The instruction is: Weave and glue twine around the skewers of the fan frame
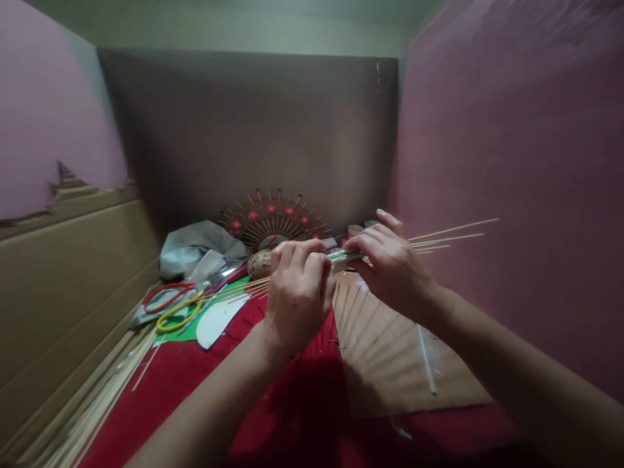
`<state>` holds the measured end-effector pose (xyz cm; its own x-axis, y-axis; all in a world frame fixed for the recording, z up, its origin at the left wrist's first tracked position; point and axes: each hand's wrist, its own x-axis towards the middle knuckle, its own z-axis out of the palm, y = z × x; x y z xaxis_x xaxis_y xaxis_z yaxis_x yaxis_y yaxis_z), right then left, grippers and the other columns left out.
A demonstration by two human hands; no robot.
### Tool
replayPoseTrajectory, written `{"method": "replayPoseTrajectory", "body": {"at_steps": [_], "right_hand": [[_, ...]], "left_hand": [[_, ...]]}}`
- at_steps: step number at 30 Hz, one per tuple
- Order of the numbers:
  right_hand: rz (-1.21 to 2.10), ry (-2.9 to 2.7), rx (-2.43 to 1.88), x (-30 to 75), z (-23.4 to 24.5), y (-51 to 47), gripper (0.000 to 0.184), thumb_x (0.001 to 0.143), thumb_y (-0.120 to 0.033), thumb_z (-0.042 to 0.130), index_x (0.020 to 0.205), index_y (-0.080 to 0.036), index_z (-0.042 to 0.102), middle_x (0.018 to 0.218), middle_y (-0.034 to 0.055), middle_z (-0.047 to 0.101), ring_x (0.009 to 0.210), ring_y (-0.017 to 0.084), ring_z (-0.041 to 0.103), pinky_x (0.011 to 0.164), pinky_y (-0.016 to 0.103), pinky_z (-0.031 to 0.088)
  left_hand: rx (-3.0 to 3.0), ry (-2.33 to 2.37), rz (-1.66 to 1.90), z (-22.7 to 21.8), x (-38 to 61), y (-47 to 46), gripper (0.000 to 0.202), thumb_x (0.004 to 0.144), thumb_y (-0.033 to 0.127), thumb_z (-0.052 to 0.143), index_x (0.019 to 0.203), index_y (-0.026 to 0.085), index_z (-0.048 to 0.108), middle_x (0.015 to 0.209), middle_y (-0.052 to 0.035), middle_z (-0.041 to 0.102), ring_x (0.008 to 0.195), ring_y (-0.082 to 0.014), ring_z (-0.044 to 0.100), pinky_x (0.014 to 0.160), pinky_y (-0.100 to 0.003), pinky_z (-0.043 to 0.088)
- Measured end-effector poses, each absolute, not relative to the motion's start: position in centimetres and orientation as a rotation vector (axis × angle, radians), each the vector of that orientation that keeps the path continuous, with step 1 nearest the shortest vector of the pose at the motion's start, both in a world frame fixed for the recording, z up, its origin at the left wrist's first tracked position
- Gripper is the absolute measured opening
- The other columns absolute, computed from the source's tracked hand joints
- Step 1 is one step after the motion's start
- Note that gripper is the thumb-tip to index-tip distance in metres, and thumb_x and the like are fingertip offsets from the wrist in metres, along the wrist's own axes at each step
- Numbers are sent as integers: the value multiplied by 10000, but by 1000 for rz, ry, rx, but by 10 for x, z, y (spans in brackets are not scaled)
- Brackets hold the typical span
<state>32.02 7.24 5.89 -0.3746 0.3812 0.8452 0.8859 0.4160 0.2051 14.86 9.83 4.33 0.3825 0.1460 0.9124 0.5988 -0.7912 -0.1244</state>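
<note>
A bundle of thin wooden sticks [258, 285] is held sideways in the air between both hands. My left hand [302, 286] is closed around its middle, the knuckles facing up. Just to the right, my right hand [385, 257] pinches the bundle with thumb and fingers, one finger raised. Between the hands a pale greenish wrapped section [338, 256] shows; whether it is tape or paper I cannot tell. Loose stick ends stick out past both hands. Below lies a brown board [390, 370] crossed by dark, fan-like lines, with a short white stick [426, 361] on it.
A brown decorated fan [272, 221] with pink flowers stands against the back wall. To the left are scissors with red and yellow handles [168, 322], a grey plastic bag [199, 247], a white cutout [219, 322] on green sheet and long sticks [110, 390]. Red cloth [180, 377] covers the surface.
</note>
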Motion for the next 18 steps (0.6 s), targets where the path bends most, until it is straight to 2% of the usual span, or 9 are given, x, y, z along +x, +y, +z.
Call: {"method": "replayPoseTrajectory", "body": {"at_steps": [5,10,15,18], "right_hand": [[-852,-1943,-1058,322,56,69,33,834,-156,541,825,-180,561,754,15,604,761,172,544,1054,453,292],[-833,-1951,-1057,322,54,66,36,826,-148,555,823,-182,547,750,10,596,763,171,553,1048,456,304],[-799,-1922,-976,324,53,63,185,786,-123,580,919,-197,475,789,1,604,740,163,564,1057,478,306],[-800,-1941,-931,326,52,61,198,781,-114,568,902,-212,445,755,-12,580,716,157,560,1051,494,316]], "left_hand": [[-2357,-722,-1473,51,149,96,72,804,140,534,745,182,529,880,-64,646,858,-209,569,816,-401,398],[-2599,-1002,-1499,61,148,93,89,752,124,551,689,183,571,795,-24,646,780,-184,576,746,-364,416],[-2860,-1245,-1536,69,147,96,101,740,168,538,657,172,596,754,-28,641,685,-161,570,629,-309,434],[-2963,-1306,-1528,70,146,99,85,728,204,560,675,170,618,724,-30,649,641,-155,570,583,-294,435]]}}
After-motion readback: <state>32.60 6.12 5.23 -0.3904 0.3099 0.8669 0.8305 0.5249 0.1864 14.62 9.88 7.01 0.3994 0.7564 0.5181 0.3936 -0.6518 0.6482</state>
